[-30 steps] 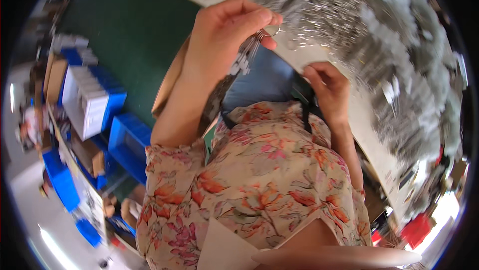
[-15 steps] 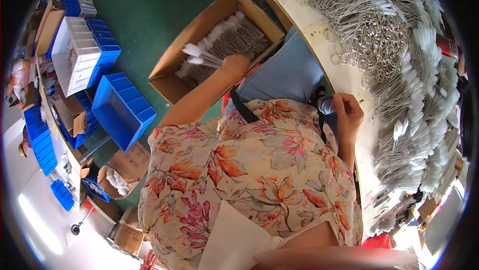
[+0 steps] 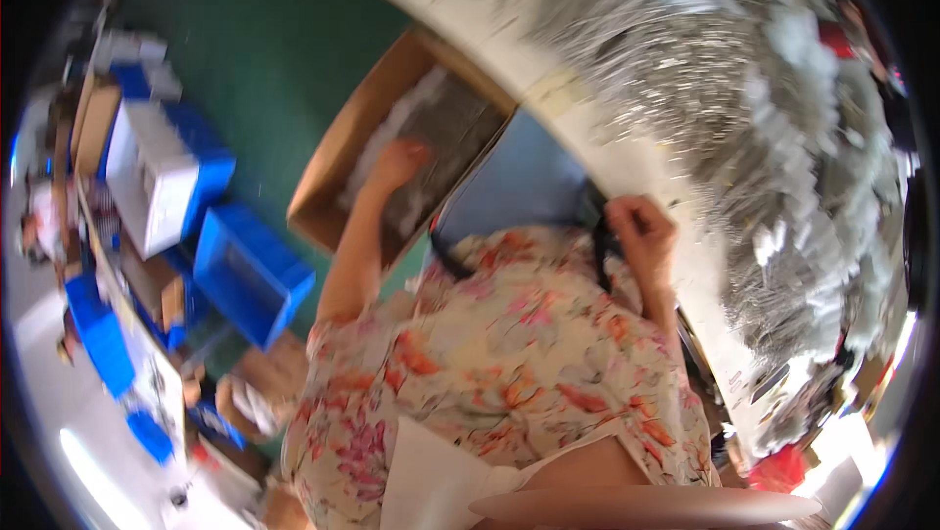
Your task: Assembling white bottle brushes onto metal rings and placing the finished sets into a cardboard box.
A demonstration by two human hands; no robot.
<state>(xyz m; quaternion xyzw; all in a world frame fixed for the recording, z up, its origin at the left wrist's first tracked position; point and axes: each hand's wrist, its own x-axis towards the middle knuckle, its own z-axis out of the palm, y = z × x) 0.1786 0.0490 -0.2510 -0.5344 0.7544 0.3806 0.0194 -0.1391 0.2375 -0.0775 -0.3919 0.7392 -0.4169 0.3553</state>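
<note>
My left hand (image 3: pixel 399 164) reaches into an open cardboard box (image 3: pixel 323 168) in front of me. Under it lie rows of thin wire brushes (image 3: pixel 452 117) with white bristle tips. Motion smears its fingers, and I cannot make out whether any brush is in them. My right hand (image 3: pixel 641 234) hovers beside the near edge of the white table, its fingers curled closed with nothing showing in them. A large heap of similar wire brushes (image 3: pixel 676 70), with metal loops at their ends and white bristles, covers much of the table at my right.
The white table's curved edge (image 3: pixel 460 16) runs close along my right side. On the left stand an empty-looking blue bin (image 3: pixel 253 276) and a white bin (image 3: pixel 157 178) among other blue bins. A smaller carton (image 3: pixel 245 403) lies lower left. Green floor (image 3: pixel 264 50) shows beyond the box.
My left hand has moved left and down into the box; the bunch of white-tipped brushes it held no longer sticks out. My right hand stays curled. The whole view has swung and blurred.
</note>
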